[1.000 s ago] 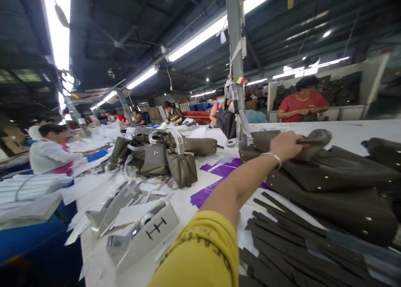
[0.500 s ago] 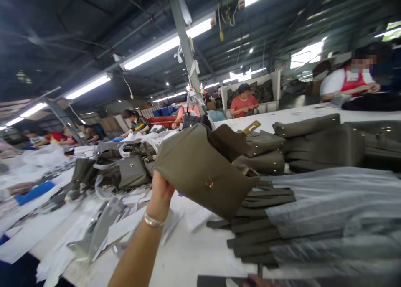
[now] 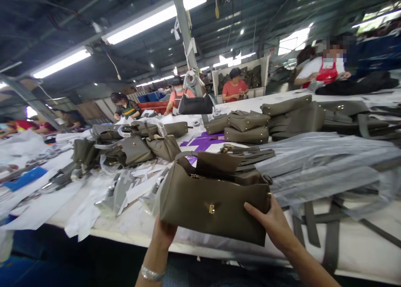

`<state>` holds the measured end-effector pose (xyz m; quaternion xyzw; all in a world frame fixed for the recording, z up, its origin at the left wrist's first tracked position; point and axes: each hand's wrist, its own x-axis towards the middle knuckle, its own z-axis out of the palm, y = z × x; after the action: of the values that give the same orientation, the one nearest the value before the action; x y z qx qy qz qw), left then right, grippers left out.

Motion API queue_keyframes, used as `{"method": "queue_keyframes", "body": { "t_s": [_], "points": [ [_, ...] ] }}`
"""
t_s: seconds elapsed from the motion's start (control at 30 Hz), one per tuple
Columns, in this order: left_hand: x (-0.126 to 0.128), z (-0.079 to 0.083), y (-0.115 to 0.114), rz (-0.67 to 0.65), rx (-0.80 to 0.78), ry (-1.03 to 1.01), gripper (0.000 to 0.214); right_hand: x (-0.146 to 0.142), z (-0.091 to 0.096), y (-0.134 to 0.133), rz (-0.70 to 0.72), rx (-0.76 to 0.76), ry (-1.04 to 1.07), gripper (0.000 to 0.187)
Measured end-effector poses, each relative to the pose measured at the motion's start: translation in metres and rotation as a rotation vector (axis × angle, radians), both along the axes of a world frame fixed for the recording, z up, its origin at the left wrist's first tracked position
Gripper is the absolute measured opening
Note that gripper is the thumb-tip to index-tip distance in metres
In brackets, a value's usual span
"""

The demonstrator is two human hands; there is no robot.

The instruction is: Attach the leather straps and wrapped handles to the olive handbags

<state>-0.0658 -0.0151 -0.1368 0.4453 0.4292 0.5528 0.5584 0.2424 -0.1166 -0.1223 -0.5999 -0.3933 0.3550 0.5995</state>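
An olive-brown handbag (image 3: 194, 203) with a gold clasp on its front is held up over the table's front edge, its flap raised and its zipped top showing. My left hand (image 3: 165, 232) grips the lower left corner, fingers hidden behind and beneath the bag. On the right side my right hand (image 3: 271, 218) clasps the bag's edge, thumb lying on the front panel and the other fingers out of sight behind it.
More olive bags lie in a pile (image 3: 131, 149) at left and a stack (image 3: 247, 126) behind. Plastic-wrapped straps (image 3: 328, 166) cover the right side. Purple sheets (image 3: 203, 141), white papers and a blue packet (image 3: 26, 178) are spread about. Several people sit across the table.
The handbag has come lower and nearer, turning more level. My right hand, blurred low in the picture before, now holds its right side. The view has shifted to the right.
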Motion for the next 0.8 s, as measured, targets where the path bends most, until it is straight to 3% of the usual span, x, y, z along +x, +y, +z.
{"method": "queue_keyframes", "body": {
  "t_s": [0.1, 0.2, 0.3, 0.4, 0.47, 0.6, 0.7, 0.8],
  "points": [
    [-0.019, 0.021, -0.009, 0.09, -0.026, 0.113, 0.051, -0.005, -0.013, -0.008, -0.068, 0.038, -0.288, 0.067],
    [-0.024, 0.048, -0.023, 0.173, 0.234, 0.416, 0.053, -0.009, -0.02, -0.011, 0.008, 0.127, -0.452, 0.071],
    [-0.017, 0.075, -0.029, 0.005, 0.586, 0.771, 0.047, -0.015, -0.016, -0.014, 0.093, 0.183, -0.546, 0.08],
    [-0.004, 0.095, -0.025, -0.189, 0.934, 1.106, 0.043, -0.022, 0.0, -0.021, -0.049, 0.283, -0.764, 0.093],
    [0.006, 0.104, -0.018, -0.351, 1.075, 1.291, 0.049, -0.028, 0.013, -0.026, -0.173, 0.4, -0.966, 0.09],
    [0.025, 0.122, -0.005, -0.644, 1.085, 1.443, 0.076, -0.038, 0.04, -0.032, -0.053, 0.55, -1.335, 0.059],
    [0.038, 0.131, 0.005, -0.788, 1.069, 1.479, 0.086, -0.043, 0.054, -0.032, 0.013, 0.461, -1.459, 0.037],
    [0.046, 0.134, 0.017, -0.815, 1.002, 1.533, 0.082, -0.042, 0.059, -0.033, 0.138, 0.371, -1.521, 0.023]
  ]
}}
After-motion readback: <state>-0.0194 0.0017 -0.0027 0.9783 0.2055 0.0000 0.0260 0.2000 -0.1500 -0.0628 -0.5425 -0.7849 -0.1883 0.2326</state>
